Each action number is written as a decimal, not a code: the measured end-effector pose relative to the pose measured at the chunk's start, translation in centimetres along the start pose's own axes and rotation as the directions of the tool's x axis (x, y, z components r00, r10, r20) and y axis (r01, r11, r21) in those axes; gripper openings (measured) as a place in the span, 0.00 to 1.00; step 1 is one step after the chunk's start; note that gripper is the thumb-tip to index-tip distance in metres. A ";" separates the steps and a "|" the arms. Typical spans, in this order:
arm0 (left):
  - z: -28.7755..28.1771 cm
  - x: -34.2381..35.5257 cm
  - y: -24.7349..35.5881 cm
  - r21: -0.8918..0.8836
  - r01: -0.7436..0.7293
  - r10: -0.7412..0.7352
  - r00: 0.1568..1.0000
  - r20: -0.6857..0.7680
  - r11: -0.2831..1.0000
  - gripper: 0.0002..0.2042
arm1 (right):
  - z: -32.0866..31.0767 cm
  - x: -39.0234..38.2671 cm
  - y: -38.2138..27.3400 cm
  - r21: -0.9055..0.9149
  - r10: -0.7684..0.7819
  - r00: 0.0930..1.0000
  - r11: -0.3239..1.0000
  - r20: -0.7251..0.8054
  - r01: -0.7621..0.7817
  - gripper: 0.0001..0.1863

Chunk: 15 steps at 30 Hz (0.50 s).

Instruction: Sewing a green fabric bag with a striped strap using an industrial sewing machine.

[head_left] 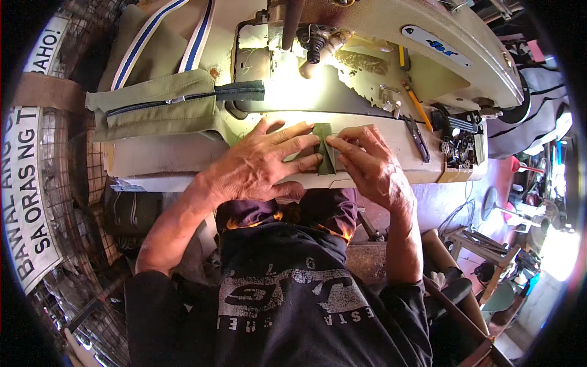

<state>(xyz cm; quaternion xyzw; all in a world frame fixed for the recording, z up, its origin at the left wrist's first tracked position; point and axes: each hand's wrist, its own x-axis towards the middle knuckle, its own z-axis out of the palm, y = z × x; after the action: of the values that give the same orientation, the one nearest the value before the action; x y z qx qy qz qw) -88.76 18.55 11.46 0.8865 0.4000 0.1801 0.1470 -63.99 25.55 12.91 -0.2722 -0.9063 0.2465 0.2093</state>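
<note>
A small piece of olive-green fabric (325, 153) lies at the front edge of the sewing machine table (183, 156). My left hand (260, 160) rests flat beside it, fingers spread and fingertips on the fabric's left edge. On the other side my right hand (372, 162) pinches the fabric's right edge between thumb and fingers. To the left of my hands lies an olive-green fabric bag (159, 125) with a dark zipper (168, 103) along it. The zipper's loose end reaches toward the lit needle area. Blue-and-white striped straps (145, 43) trail behind the bag.
The sewing machine (373, 27) arches over the far side. Thread snips (417, 139), an orange pencil (417, 105) and a small metal mechanism (460, 147) lie right of my hands. A wire mesh (92, 153) with a white sign (30, 244) stands at left.
</note>
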 end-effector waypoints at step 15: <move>-0.1 0.0 -0.5 -0.050 -0.010 0.012 0.999 0.037 0.999 0.24 | 1.3 -0.3 1.6 -0.162 -0.156 0.987 0.976 -0.049 0.146 0.21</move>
<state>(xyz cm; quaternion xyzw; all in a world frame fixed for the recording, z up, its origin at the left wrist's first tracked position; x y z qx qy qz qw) -89.08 18.86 11.34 0.8880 0.3877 0.1741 0.1755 -63.77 26.08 10.88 -0.2258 -0.9341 0.1490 0.2331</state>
